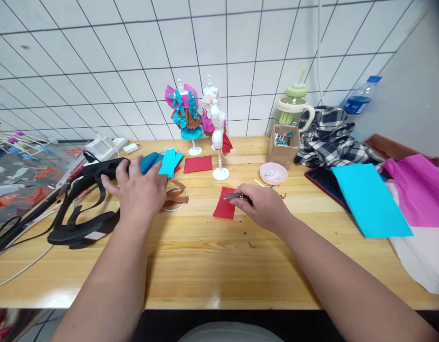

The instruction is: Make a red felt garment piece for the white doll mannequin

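My right hand is closed around a pair of small scissors. Their dark blades lie over a piece of red crepe paper on the table. At the left, my left hand is spread palm down with its fingers apart. It hovers or rests between a black head strap and some blue paper pieces; I cannot tell if it touches them. Brown paper strips lie on a white ring beside its thumb side. A bare white mini mannequin stands behind the red paper.
Two mannequins dressed in crepe paper, one with blue flowers, stand at the wall. Flat red paper lies before them. Rightward are a pink dish, a cardboard box, a lidded cup, plaid cloth and a blue sheet.
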Available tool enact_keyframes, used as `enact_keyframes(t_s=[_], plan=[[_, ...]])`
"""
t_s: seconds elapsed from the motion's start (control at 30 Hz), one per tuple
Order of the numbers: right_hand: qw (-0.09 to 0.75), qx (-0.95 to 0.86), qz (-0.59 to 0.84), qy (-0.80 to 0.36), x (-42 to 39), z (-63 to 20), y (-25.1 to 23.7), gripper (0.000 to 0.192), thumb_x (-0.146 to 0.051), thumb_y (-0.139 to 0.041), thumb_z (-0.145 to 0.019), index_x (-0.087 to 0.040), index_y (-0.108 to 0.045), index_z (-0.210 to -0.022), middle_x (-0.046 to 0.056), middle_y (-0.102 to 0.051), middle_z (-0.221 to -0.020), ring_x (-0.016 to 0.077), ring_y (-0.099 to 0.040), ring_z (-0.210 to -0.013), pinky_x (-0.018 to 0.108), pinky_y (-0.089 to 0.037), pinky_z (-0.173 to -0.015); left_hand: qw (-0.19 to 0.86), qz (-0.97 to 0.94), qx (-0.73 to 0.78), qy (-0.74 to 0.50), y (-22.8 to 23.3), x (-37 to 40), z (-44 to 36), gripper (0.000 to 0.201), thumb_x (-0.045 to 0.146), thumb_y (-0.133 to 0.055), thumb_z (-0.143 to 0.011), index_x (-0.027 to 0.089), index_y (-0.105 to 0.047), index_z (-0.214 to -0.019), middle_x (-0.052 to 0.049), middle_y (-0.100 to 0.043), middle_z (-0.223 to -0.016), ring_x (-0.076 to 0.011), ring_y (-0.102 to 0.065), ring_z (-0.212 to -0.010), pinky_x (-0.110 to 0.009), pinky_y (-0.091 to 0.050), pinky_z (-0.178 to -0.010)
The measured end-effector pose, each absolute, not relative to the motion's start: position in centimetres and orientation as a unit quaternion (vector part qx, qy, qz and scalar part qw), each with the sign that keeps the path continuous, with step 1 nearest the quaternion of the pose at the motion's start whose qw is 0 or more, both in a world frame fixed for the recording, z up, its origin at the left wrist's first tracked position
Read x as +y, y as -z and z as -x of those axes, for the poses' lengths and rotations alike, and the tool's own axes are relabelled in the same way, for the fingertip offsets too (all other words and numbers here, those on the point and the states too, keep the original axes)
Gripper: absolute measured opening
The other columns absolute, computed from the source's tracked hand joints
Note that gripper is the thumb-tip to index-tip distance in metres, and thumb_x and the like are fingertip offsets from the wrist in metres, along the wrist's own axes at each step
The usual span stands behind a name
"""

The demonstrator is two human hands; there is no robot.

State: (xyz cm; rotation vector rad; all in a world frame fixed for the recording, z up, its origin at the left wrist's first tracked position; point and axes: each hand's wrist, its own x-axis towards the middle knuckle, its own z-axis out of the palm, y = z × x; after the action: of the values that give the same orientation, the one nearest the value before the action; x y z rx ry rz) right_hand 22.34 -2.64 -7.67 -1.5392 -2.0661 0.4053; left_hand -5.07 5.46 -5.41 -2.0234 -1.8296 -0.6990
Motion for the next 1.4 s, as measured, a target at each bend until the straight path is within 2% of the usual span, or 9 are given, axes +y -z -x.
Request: enact_keyframes(t_s=[0.07, 0.13, 0.2, 0.27, 0.37, 0.47, 0.6, 0.77, 1.4], plan=[[0.284, -0.756, 0.567, -0.163, -2.7, -22.2, 7.8, 0.022, -0.031, -0.041, -0.097, -0.021, -0.059, -0.091, 0.002, -0.064, -0.082, 0.0164, -0.055, -0.075, 0.026, -0.031, -0.063, 0.124, 0.753, -0.565, 0.313, 5.1, 4.7, 3.9, 0.029, 0.022, -0.059, -0.083, 0.024, -0.070, -0.110, -0.008, -0.054, -0.134, -0.0370, -0.045, -0.125, -0.063, -0.029, -0.105], [0.325, -0.727, 0.572, -0.197, -2.6, -21.8, 8.0, 0.023, -0.026, -0.037, -0.097, -0.020, -0.059, -0.092, 0.002, -0.063, -0.081, 0.0162, -0.055, -0.074, 0.027, -0.034, -0.064, -0.020, 0.780, -0.501, 0.374, 5.3, 3.7, 2.4, 0.022, 0.028, -0.056, -0.088, 0.020, -0.073, -0.100, -0.008, -0.067, -0.107, -0.0252, -0.060, -0.104, -0.045, -0.045, -0.096], [0.383, -0.684, 0.574, -0.238, -2.5, -21.3, 8.4, 0.021, -0.028, -0.042, -0.094, -0.019, -0.061, -0.089, 0.002, -0.062, -0.081, 0.0161, -0.055, -0.075, 0.027, -0.037, -0.067, -0.207, 0.781, -0.472, 0.353, 6.1, 2.5, 0.5, 0.027, 0.036, -0.053, -0.090, 0.017, -0.073, -0.092, -0.008, -0.070, -0.096, -0.0221, -0.064, -0.094, -0.037, -0.050, -0.086], [0.434, -0.639, 0.562, -0.297, -2.3, -20.7, 8.7, 0.020, -0.031, -0.049, -0.090, -0.019, -0.063, -0.086, 0.003, -0.063, -0.083, 0.0162, -0.056, -0.078, 0.027, -0.041, -0.070, -0.342, 0.779, -0.423, 0.312, 7.2, 1.3, -1.4, 0.031, 0.042, -0.057, -0.087, 0.018, -0.071, -0.100, -0.008, -0.072, -0.102, -0.0218, -0.065, -0.095, -0.032, -0.050, -0.082], [0.455, -0.588, 0.518, -0.423, -2.2, -20.0, 9.2, 0.023, -0.035, -0.050, -0.088, -0.018, -0.064, -0.085, 0.002, -0.064, -0.079, 0.0150, -0.056, -0.072, 0.027, -0.043, -0.066, -0.423, 0.776, -0.387, 0.263, 8.7, 0.1, -3.3, 0.032, 0.043, -0.055, -0.089, 0.017, -0.069, -0.104, -0.007, -0.073, -0.099, -0.0193, -0.065, -0.086, -0.027, -0.049, -0.072], [0.428, -0.584, 0.523, -0.450, -2.3, -19.9, 9.3, 0.023, -0.035, -0.049, -0.088, -0.018, -0.064, -0.088, 0.000, -0.061, -0.071, 0.0136, -0.054, -0.062, 0.026, -0.042, -0.059, -0.388, 0.802, -0.392, 0.230, 9.1, -0.1, -3.5, 0.034, 0.040, -0.046, -0.094, 0.017, -0.068, -0.084, -0.002, -0.070, -0.077, -0.0145, -0.061, -0.070, -0.023, -0.043, -0.063], [0.441, -0.636, 0.592, -0.227, -2.9, -20.6, 8.6, 0.028, -0.029, -0.061, -0.081, -0.021, -0.063, -0.108, 0.000, -0.059, -0.077, 0.0144, -0.053, -0.066, 0.027, -0.041, -0.063, -0.239, 0.847, -0.434, 0.190, 8.5, 0.2, -2.6, 0.037, 0.038, -0.045, -0.093, 0.017, -0.061, -0.067, 0.000, -0.060, -0.062, -0.0122, -0.051, -0.058, -0.023, -0.032, -0.055], [0.424, -0.686, 0.584, -0.094, -3.5, -21.1, 7.9, 0.015, -0.028, -0.061, -0.085, -0.023, -0.073, -0.091, 0.003, -0.061, -0.078, 0.0156, -0.056, -0.073, 0.026, -0.041, -0.066, -0.138, 0.866, -0.457, 0.148, 8.0, -0.3, -2.7, 0.035, 0.036, -0.047, -0.090, 0.018, -0.063, -0.065, -0.001, -0.062, -0.062, -0.0127, -0.052, -0.057, -0.025, -0.026, -0.053], [0.480, -0.604, 0.601, -0.209, -3.1, -20.0, 8.3, 0.011, -0.027, -0.061, -0.077, -0.021, -0.070, -0.077, -0.002, -0.054, -0.058, 0.0123, -0.048, -0.055, 0.026, -0.038, -0.055, 0.047, 0.881, -0.456, 0.119, 8.4, -1.6, -3.7, 0.041, 0.038, -0.042, -0.093, 0.018, -0.064, -0.064, -0.006, -0.068, -0.064, -0.0168, -0.058, -0.056, -0.029, -0.016, -0.051]])
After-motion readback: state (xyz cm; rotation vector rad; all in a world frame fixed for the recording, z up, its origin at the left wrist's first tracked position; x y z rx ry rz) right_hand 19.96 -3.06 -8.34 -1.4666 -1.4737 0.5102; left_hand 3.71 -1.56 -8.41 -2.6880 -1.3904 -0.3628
